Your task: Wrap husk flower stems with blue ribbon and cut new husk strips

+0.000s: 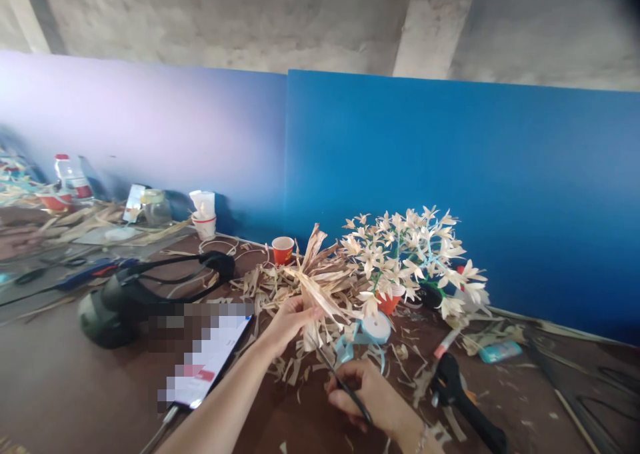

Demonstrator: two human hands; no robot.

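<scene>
My left hand (291,322) is closed on a pale dried husk (320,299), pinched between thumb and fingers. Dark-handled scissors (350,393) are in my right hand (364,394), whose fingers are wrapped round them. The thin blades point up and left, close below the husk. A heap of dry husks and scraps (270,284) lies behind my left hand. White husk flowers (400,247) on green stems stand in an orange cup (389,302) to the right. Beyond my right hand sits a roll of light blue ribbon (376,328).
On the left lie a phone (213,367) with a cable and a dark headset (117,307). A red cup (283,250) stands near the blue partition (450,154). At the right are a black glue gun (463,401) and a turquoise packet (500,353). Another person's hand (20,241) shows far left.
</scene>
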